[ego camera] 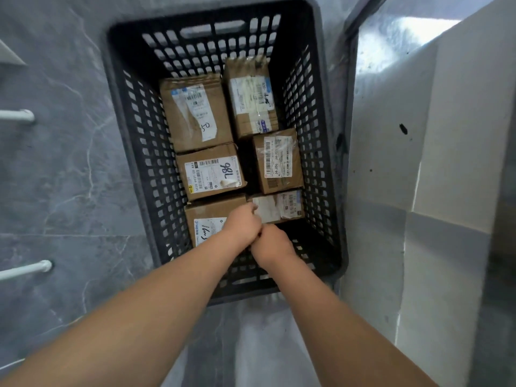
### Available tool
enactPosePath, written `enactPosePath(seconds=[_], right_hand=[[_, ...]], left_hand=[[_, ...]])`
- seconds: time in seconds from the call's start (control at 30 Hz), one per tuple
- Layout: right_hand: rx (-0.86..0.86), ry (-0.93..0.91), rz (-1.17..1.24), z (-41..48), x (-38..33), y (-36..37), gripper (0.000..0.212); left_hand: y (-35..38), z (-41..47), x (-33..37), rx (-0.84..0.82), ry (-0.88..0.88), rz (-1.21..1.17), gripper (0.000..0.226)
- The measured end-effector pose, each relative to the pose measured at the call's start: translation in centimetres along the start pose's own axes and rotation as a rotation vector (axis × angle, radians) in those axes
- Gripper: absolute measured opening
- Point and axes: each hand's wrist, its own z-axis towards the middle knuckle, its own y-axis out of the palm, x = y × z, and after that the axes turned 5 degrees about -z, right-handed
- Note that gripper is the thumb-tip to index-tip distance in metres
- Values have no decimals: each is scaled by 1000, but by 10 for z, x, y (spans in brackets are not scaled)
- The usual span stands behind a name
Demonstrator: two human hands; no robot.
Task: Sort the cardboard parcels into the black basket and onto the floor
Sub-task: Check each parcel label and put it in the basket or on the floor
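Observation:
A black slatted basket [134,113] stands on the grey floor and holds several taped cardboard parcels with white labels. One is marked "98L" [210,171]; a larger one [195,113] lies behind it. At the front right lies a small parcel [279,208] with a torn white label. My left hand [241,223] curls its fingers over this parcel's near left corner. My right hand [272,244] sits just beside it at the parcel's near edge, fingers curled under and mostly hidden. My left forearm covers part of the front left parcel [206,219].
The grey marble floor [55,177] spreads to the left of the basket, where two white bars [25,115] reach in from the edge. A white panel or wall [391,149] rises close along the basket's right side.

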Motion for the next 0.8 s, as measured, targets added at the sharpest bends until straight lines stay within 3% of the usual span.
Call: enactPosePath(seconds=[0.17, 0.3, 0.37, 0.63, 0.8], right_hand=[[260, -19, 150, -45, -23, -25, 46], [619, -142, -199, -107, -45, -49, 78], [772, -192, -241, -150, -56, -68, 86], [1107, -71, -28, -360, -89, -163, 86], [1339, -39, 65, -489, -66, -184, 86]], left_hand=[[-41, -62, -6, 118, 142, 96, 45], [-88, -129, 1, 314, 343, 310, 50], [-116, -169, 23, 393, 471, 385, 51], [-216, -348, 164, 636, 919, 561, 55], [-205, -453, 199, 672, 1102, 635, 58]])
